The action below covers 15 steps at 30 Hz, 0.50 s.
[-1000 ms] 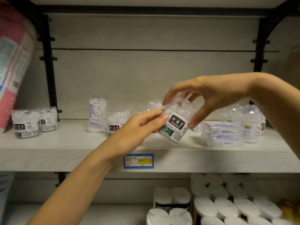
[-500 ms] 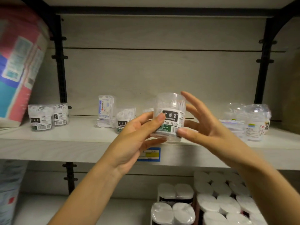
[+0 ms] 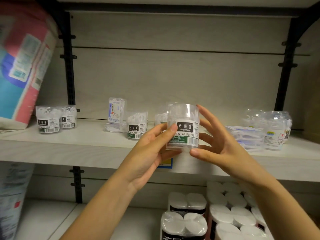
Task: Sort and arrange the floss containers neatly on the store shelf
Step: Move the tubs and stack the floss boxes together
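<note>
While upright at the shelf (image 3: 78, 153) edge, floss jar (image 3: 183, 129) in left hand (image 3: 149, 153) grasp; right hand (image 3: 223, 149) released.

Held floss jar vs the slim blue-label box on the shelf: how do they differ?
The jar is round and wide; the box is narrow. The jar's label is black and green, the box's blue and white. The left hand holds the jar off the shelf; the box stands on it. Both are clear plastic.
</note>
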{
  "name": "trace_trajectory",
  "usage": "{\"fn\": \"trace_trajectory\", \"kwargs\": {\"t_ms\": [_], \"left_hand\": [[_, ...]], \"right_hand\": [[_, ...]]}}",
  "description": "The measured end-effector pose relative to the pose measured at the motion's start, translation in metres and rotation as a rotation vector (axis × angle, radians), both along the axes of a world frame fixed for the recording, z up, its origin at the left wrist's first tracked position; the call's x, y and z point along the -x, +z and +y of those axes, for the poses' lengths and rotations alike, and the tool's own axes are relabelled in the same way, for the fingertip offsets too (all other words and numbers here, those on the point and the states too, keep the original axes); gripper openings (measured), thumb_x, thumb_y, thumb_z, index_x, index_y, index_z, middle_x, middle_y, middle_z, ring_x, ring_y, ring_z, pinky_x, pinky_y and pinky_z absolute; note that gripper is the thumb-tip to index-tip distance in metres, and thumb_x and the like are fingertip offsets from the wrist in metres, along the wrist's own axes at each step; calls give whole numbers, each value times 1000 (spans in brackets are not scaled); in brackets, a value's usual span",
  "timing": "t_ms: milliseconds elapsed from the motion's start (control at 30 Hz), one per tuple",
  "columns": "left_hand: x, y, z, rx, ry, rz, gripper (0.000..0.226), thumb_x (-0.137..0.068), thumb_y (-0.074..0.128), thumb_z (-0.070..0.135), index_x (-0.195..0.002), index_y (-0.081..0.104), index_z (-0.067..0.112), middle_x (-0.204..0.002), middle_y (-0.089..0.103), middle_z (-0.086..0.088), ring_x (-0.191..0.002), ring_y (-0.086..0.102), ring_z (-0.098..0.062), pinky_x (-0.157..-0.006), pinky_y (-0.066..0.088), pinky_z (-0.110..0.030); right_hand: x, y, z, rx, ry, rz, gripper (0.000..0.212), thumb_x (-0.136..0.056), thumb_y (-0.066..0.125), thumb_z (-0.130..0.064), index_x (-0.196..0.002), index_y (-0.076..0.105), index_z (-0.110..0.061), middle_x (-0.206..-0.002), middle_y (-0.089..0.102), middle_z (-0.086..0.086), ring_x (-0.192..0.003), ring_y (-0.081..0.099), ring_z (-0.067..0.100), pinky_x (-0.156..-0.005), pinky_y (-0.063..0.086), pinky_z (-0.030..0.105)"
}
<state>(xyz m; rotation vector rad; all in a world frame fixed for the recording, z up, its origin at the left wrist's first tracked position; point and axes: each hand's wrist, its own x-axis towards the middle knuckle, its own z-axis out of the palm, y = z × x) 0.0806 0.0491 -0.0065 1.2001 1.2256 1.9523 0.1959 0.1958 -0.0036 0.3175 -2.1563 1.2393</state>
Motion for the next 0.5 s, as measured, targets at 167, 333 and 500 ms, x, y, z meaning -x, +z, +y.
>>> {"fn": "trace_trajectory", "kwargs": {"t_ms": [167, 333, 500], "left_hand": [[7, 2, -3, -25, 29, 89, 44, -84, 57, 32, -124, 57, 14, -119, 67, -7, -110, 61, -18, -98, 46, -31], [30, 11, -25, -73, 115, 195, 45, -85, 59, 28, -128, 53, 15, -122, 66, -3, -117, 59, -16, -102, 44, -29], [59, 18, -71, -50, 217, 305, 40, -85, 56, 20, -124, 56, 14, -122, 65, -3, -115, 60, -14, -99, 46, -22]], "right_hand": [[3, 5, -4, -34, 13, 12, 96, -68, 78, -24, -141, 21, -49, -141, 42, -20, -121, 54, 5, -95, 50, 26], [25, 16, -24, -90, 17, 49, 91, -71, 75, -26, -140, 21, -51, -142, 40, -21, -119, 54, 2, -93, 50, 24], [68, 26, -70, -24, -10, 107, 60, -76, 62, -37, -130, 37, -48, -128, 52, -19, -106, 61, -1, -79, 53, 18]]}}
